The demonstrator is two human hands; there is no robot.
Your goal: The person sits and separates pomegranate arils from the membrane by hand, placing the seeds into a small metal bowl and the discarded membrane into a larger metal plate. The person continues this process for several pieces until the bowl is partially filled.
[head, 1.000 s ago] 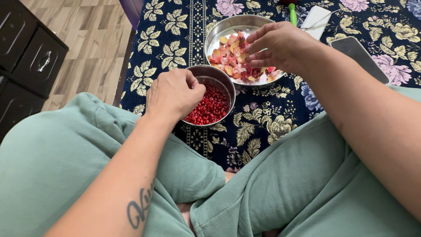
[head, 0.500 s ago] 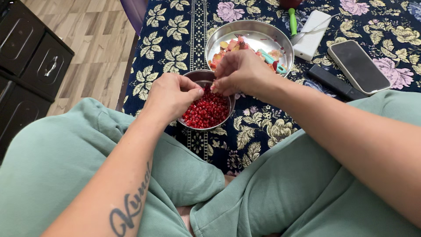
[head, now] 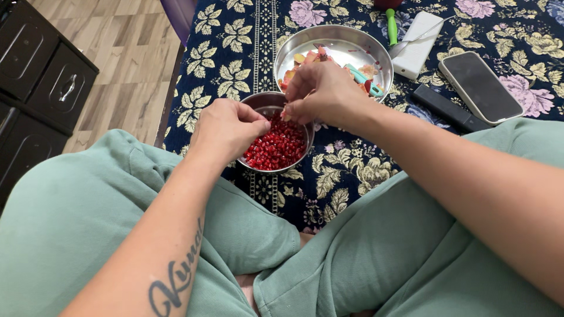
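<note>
The small steel bowl [head: 276,138] of pomegranate seeds [head: 276,147] is sitting on the floral cloth [head: 346,176], touching the left knee. The left hand [head: 226,129] is curling shut around its rim; the right hand [head: 323,94] is pinching a fragment over it. Judgement: keep fingers low, bowl steady.

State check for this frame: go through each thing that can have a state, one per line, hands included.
small steel bowl: upright, holding red pomegranate seeds
large steel plate: flat, holding peel scraps
left hand: curled at the small bowl's rim
right hand: fingers pinched over the small bowl; contents too small to tell
phone: face up, screen dark
white box: lying flat
black drawers: shut
</note>
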